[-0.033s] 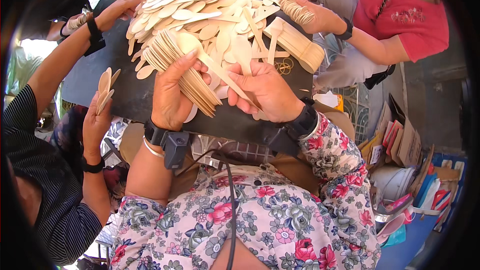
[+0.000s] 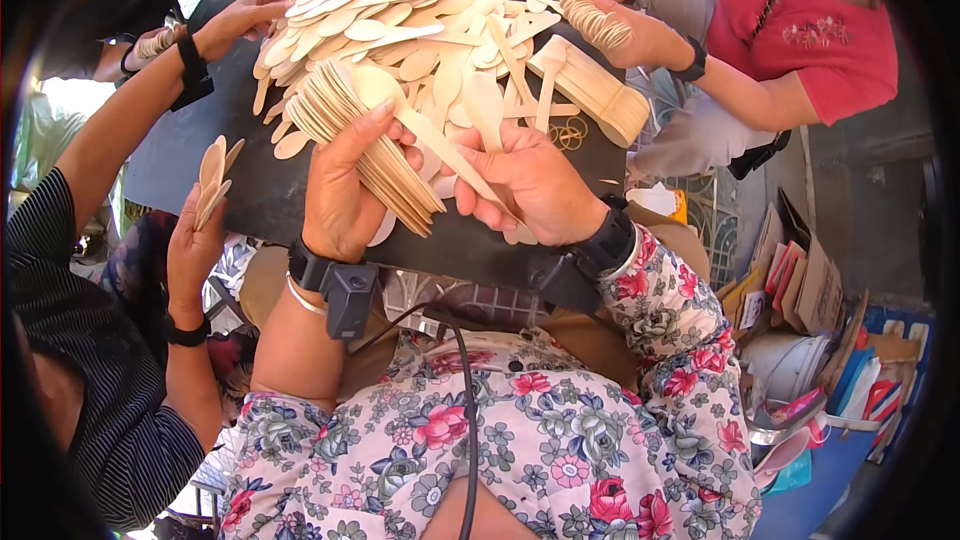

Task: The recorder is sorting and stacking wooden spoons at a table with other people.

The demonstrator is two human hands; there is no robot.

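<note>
my left hand [image 2: 345, 175] is closed round a fanned stack of wooden spoons [image 2: 372, 162], thumb on top, bowls pointing up and away from me. my right hand [image 2: 535, 180] pinches the handle end of a loose spoon [image 2: 440, 140], its bowl lying against the stack by my left thumb; a second spoon [image 2: 485, 105] looks caught in the same grip, can't fully tell. done so far, as i judge it: a good handful gathered and roughly lined up, plus one neat bundle [image 2: 605, 98] on the dark table [image 2: 265, 200], with a spoon lying on it. can't see if it's tied; rubber bands [image 2: 570, 133] lie just beside it. left: a lot. big messy heap [image 2: 390, 25] of spoons in front of me, unsorted. co-worker on my left [image 2: 110, 370] holds a few spoons [image 2: 212, 180], co-worker on my right [image 2: 850, 55] a fuller row [image 2: 597, 22].
</note>
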